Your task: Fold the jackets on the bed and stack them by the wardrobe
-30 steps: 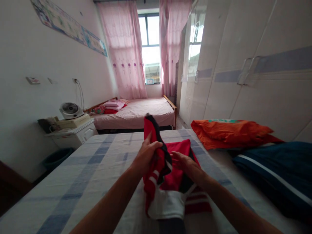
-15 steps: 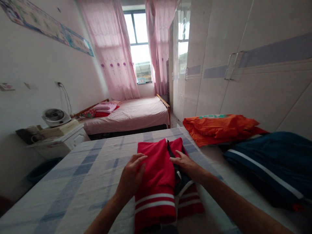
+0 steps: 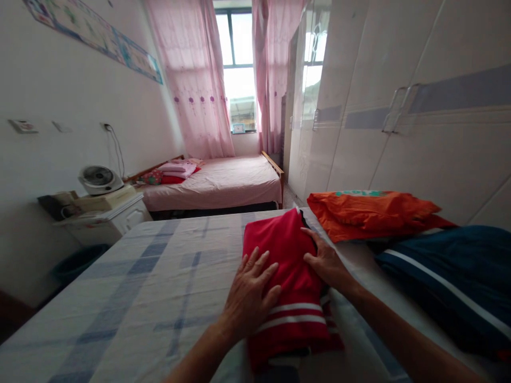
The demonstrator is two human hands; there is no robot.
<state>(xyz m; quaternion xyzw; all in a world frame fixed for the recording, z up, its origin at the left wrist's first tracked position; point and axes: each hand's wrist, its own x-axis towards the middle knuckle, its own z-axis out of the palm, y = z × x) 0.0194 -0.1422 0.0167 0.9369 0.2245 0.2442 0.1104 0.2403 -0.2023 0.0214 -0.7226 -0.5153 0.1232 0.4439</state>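
A folded red jacket (image 3: 285, 250) lies on the bed in front of me, with two white stripes across its near band. Dark fabric shows along its right edge and under its near end. My left hand (image 3: 253, 290) rests on the left part of the jacket, palm down and fingers spread. At the right edge, my right hand (image 3: 329, 263) touches the jacket, its thumb on the red cloth and its fingers stretched out along the side, apart from the thumb.
An orange garment (image 3: 379, 213) and dark blue clothing with a white stripe (image 3: 451, 282) lie to the right, before a white wardrobe (image 3: 371, 165). Blue-striped sheeting (image 3: 159, 287) covers this bed. Beyond stand a pink bed (image 3: 223, 183) and a cabinet (image 3: 120, 218) carrying a fan (image 3: 99, 180).
The red front has been brought over to the right, covering the dark parts that showed before. My left hand has come down flat onto the jacket. The view has shifted slightly left.
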